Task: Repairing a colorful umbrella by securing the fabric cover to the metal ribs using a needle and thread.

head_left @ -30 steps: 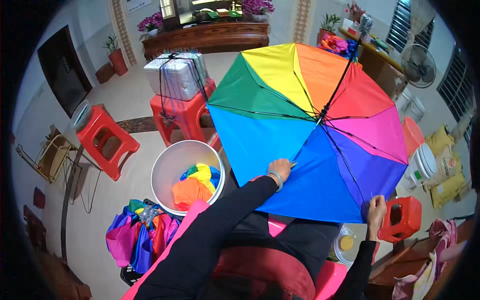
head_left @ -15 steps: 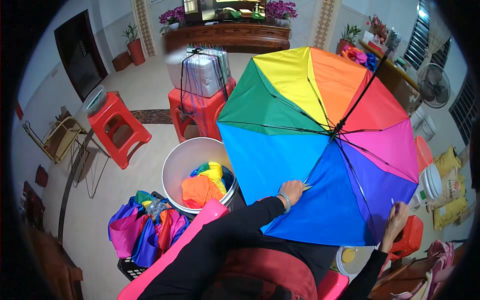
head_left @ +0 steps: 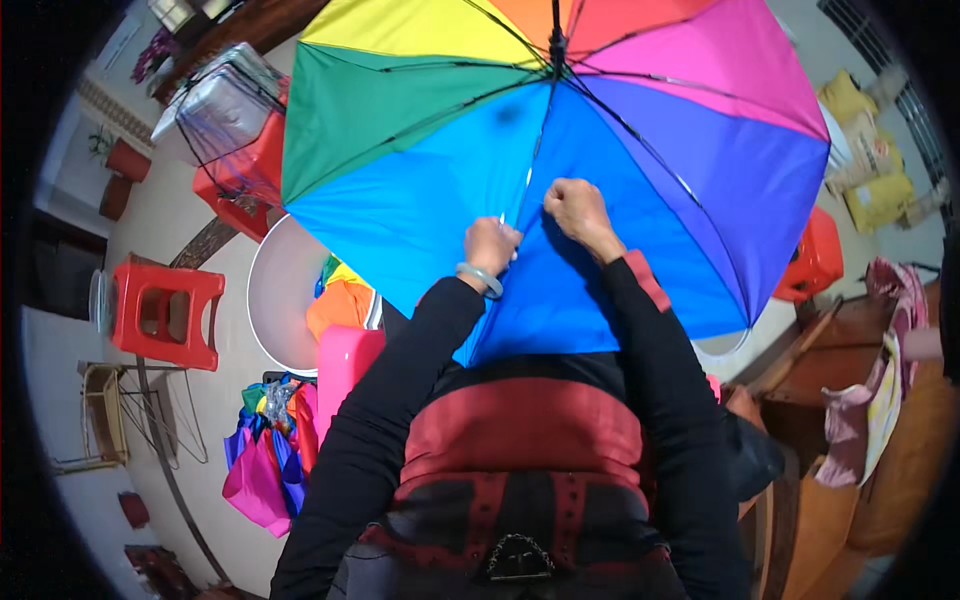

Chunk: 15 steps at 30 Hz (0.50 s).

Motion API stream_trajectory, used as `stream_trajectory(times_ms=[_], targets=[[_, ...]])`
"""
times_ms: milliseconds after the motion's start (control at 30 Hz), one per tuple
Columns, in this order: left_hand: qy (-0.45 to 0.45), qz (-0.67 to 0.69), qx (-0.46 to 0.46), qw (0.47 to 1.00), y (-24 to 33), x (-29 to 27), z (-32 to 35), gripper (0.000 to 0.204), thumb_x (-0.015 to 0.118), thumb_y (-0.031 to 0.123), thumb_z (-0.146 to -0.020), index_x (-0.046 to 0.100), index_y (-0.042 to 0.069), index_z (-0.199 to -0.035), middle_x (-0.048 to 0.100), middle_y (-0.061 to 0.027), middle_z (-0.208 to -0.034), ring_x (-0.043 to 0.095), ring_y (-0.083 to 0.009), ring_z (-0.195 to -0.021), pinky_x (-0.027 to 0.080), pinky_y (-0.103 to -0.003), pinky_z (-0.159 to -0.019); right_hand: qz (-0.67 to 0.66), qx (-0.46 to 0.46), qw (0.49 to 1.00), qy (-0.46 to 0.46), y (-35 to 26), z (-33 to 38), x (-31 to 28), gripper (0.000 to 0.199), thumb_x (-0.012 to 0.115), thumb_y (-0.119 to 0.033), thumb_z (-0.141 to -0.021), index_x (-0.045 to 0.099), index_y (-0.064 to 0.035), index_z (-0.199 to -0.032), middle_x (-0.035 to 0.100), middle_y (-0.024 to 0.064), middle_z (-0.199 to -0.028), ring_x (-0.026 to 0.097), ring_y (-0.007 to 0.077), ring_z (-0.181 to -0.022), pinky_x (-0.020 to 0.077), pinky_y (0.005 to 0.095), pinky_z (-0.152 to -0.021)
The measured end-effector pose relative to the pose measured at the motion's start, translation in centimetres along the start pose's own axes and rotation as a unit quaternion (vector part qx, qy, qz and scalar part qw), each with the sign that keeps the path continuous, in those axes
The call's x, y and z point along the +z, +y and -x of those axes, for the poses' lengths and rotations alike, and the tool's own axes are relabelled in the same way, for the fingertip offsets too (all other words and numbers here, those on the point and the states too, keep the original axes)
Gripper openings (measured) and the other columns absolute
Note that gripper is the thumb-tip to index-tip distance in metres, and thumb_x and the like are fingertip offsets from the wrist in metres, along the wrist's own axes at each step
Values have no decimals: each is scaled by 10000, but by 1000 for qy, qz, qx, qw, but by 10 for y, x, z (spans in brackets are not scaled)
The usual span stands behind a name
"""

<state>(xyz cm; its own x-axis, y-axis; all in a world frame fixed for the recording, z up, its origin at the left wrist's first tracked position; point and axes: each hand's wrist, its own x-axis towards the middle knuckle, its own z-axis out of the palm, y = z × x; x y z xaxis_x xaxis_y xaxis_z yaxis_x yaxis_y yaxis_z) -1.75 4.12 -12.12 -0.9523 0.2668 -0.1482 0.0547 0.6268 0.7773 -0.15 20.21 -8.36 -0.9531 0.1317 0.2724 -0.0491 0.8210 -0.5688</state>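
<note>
An open rainbow-coloured umbrella (head_left: 690, 150) lies inside up before me, its dark shaft (head_left: 557, 40) and ribs showing. My left hand (head_left: 490, 247), with a pale bangle (head_left: 480, 280) at the wrist, is closed on the umbrella at a rib, by the seam between the light blue and darker blue panels. Small whitish bits stick out by its fingers; what they are is unclear. My right hand (head_left: 582, 212) is a closed fist over the darker blue panel, just right of that rib. Anything inside its fingers is hidden.
On the left, a white bucket (head_left: 283, 290) holds coloured cloth, with more bright folded fabric (head_left: 265, 455) below it. A red stool (head_left: 168, 312) stands farther left. Another red stool (head_left: 240, 165) bears a wrapped bundle. Yellow sacks (head_left: 878, 200) and a red stool (head_left: 815, 255) are at right.
My view has shifted, so the umbrella sits higher in it. My right hand has left the purple panel's edge and come in beside my left hand, which stays at the rib.
</note>
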Motion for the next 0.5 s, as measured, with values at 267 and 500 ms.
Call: stream_trajectory(times_ms=[267,500], targets=[[-75,237,-107,963,3,-10,5,182,553,126,-799,555,-1,-667,567,-81,-579,519,-133,-430,376,-238,-360,68,30,997,28,-7,22,25,86,524,-94,-703,577,-27,-707,594,204,-773,592,366,-717,473,466,-623],[-76,226,-117,964,5,-14,6,175,531,124,-825,530,14,-689,570,-83,-607,499,-126,-419,355,-241,-349,52,24,997,-46,-18,33,34,110,528,-78,-692,584,-25,-770,592,198,-791,586,361,-767,467,458,-649]])
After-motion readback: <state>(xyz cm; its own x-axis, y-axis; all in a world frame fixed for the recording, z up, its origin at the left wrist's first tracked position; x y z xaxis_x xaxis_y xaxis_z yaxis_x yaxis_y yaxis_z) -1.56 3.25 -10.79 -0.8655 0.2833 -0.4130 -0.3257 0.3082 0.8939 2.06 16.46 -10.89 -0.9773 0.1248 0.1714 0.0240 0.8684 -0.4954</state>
